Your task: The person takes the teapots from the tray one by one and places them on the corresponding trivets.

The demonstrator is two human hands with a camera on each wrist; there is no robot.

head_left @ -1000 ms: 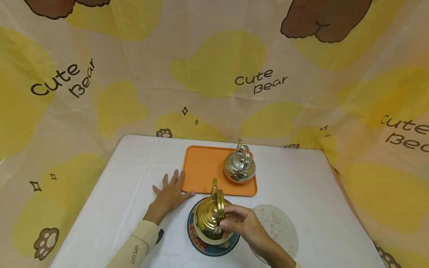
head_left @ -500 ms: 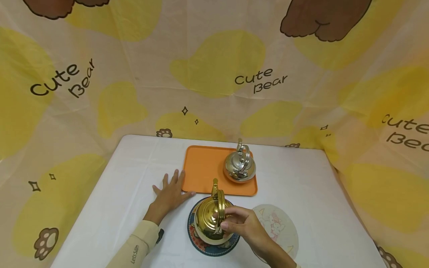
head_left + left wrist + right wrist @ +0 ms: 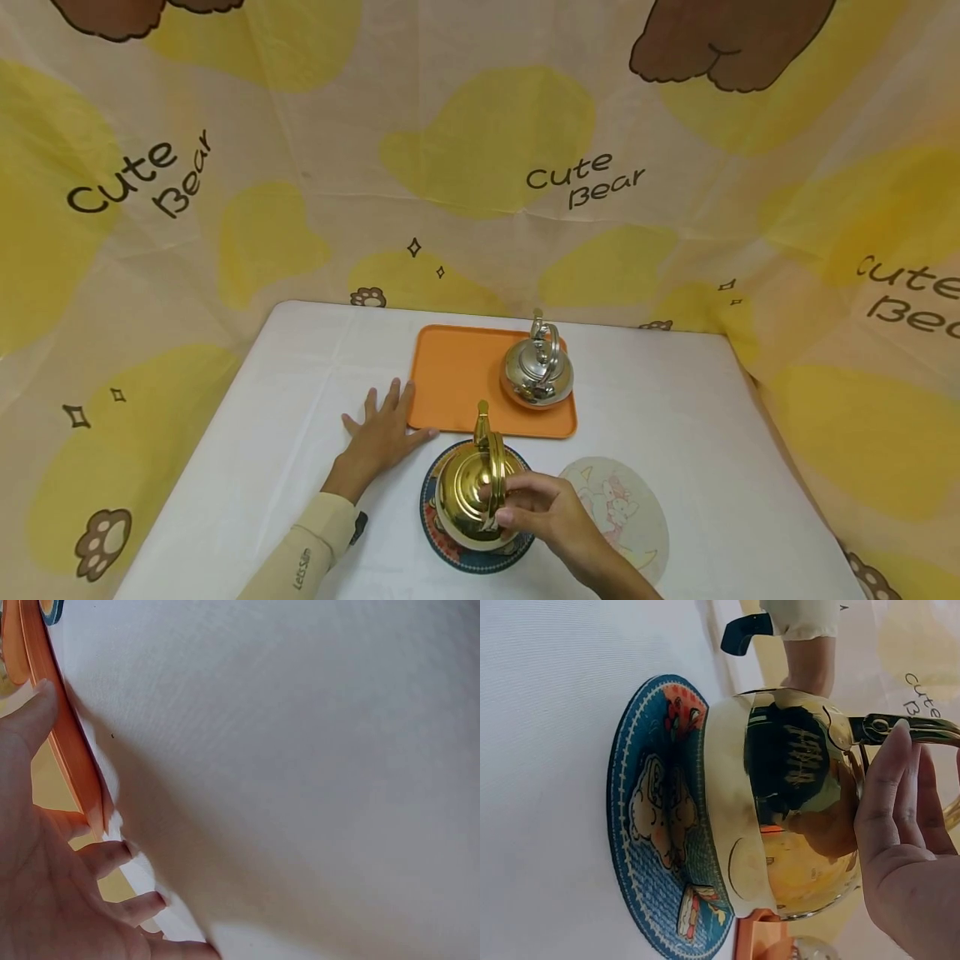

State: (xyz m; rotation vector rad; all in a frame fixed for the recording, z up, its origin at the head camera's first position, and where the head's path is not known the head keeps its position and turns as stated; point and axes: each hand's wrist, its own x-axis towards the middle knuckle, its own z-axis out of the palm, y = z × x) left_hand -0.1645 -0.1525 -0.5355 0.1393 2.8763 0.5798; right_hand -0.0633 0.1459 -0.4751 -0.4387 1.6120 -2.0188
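Observation:
A golden kettle (image 3: pixel 468 500) with an upright handle and a spout pointing away stands on a round blue patterned mat (image 3: pixel 437 546). My right hand (image 3: pixel 573 529) holds the kettle's handle from the right, thumb near its lower end; in the right wrist view, the fingers (image 3: pixel 885 784) lie beside the golden body (image 3: pixel 802 817), with part of the grip hidden. My left hand (image 3: pixel 381 435) lies spread on the white table, its fingertips beside the left edge of an orange tray (image 3: pixel 453 379). In the left wrist view, the thumb (image 3: pixel 37 712) overlaps the tray's rim (image 3: pixel 71 742).
A silver kettle (image 3: pixel 538 375) stands on the right part of the orange tray, behind the golden one. A pale round mat with a printed picture (image 3: pixel 637 508) lies to the right, partly under my right forearm. Patterned cloth (image 3: pixel 480 150) hangs around the table.
My right hand has moved slightly down and closer to me, and the golden kettle's handle and spout have shifted slightly right. My left hand has stayed in place.

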